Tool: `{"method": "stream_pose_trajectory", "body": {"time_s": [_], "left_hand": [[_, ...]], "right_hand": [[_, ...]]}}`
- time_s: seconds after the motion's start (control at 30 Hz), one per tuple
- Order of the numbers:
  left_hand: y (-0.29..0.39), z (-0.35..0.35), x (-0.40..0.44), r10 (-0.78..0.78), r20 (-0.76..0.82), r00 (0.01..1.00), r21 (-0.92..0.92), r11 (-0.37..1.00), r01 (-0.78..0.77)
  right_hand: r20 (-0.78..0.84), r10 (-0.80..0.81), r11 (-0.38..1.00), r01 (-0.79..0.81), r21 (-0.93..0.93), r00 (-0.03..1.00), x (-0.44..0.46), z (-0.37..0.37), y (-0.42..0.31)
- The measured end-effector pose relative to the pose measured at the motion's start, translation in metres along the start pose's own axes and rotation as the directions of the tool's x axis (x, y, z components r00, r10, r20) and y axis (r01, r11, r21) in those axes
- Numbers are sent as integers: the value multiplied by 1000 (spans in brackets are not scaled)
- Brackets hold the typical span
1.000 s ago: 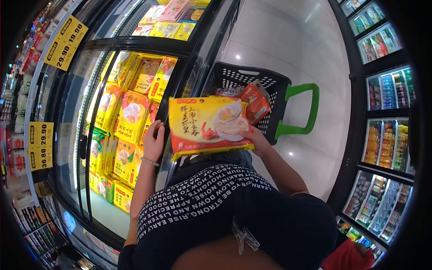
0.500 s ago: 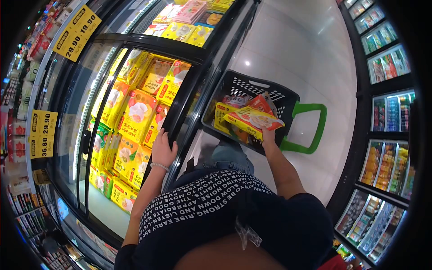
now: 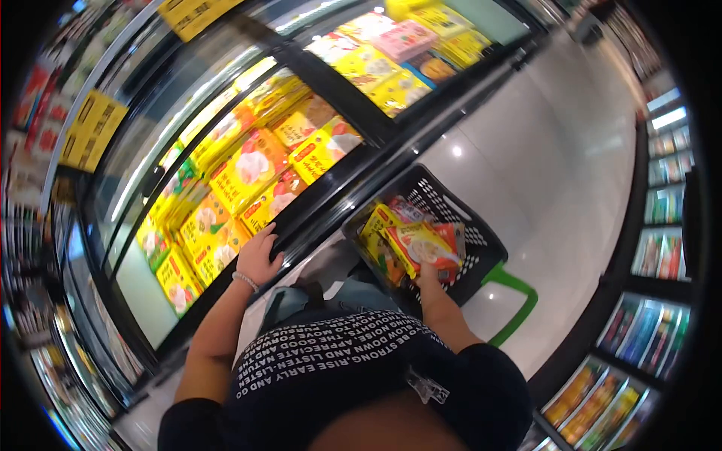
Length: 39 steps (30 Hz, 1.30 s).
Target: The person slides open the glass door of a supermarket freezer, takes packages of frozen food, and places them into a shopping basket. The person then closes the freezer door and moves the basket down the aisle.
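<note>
My right hand (image 3: 429, 272) reaches into the black shopping basket (image 3: 480, 239) and grips the near end of a yellow bag of frozen food (image 3: 425, 244) with white dumpling-like pieces pictured on it. My fingers are partly hidden by the bag. Under and beside it lie another yellow bag (image 3: 375, 231) and a red packet (image 3: 456, 234). My left hand (image 3: 259, 258) rests at the black rim of the chest freezer (image 3: 316, 194), fingers extended, nothing in them. Inside the freezer, just beyond that hand, are stacked yellow frozen-food bags (image 3: 250, 167).
The basket's green handle (image 3: 530, 297) sticks out to the right, above the pale tiled floor (image 3: 556, 180). Yellow price signs (image 3: 93, 131) hang along the freezer's far side. Lit display fridges (image 3: 647, 331) line the aisle's right side.
The view has turned, shifting the freezer and basket within it. The yellow bag in my right hand sits lower and deeper in the basket. My left hand stays at the freezer rim.
</note>
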<state>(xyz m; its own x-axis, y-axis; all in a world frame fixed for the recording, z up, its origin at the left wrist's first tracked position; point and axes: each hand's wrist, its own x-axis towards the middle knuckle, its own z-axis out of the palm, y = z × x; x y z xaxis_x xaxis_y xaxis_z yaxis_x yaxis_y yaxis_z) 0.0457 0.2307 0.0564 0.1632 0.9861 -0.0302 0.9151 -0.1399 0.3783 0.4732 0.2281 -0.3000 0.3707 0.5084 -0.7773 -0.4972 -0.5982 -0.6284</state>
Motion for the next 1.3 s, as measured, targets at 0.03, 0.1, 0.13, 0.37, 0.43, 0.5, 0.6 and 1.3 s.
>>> {"method": "stream_pose_trajectory", "body": {"time_s": [0.03,0.1,0.13,0.37,0.43,0.5,0.6,1.3], "left_hand": [[1,-1,-1,-29,5,1000,17,999,29],[-2,0,-3,-8,-23,1000,23,1000,9],[-2,0,-3,12,-38,999,26,1000,-11],[-10,2,-9,109,-134,985,-44,992,-115],[-11,1,-12,111,-140,984,-15,993,-115],[-16,4,-20,138,-180,974,-22,989,-144],[-29,9,-33,158,-179,971,-42,985,-168],[-174,-87,-65,-174,-145,974,-230,963,138]], "right_hand": [[118,112,973,-133,187,987,-31,6,-26],[105,214,976,-216,4,971,-45,6,-45],[86,253,966,-246,-81,964,-49,4,-56],[288,167,986,-154,-68,943,-43,-10,-38],[227,115,987,-85,-138,967,-60,-6,-37],[316,-142,950,219,-224,938,-79,-11,-27],[231,-57,998,52,28,971,-103,-7,-26],[525,-814,265,963,-45,248,-364,234,-11]]}}
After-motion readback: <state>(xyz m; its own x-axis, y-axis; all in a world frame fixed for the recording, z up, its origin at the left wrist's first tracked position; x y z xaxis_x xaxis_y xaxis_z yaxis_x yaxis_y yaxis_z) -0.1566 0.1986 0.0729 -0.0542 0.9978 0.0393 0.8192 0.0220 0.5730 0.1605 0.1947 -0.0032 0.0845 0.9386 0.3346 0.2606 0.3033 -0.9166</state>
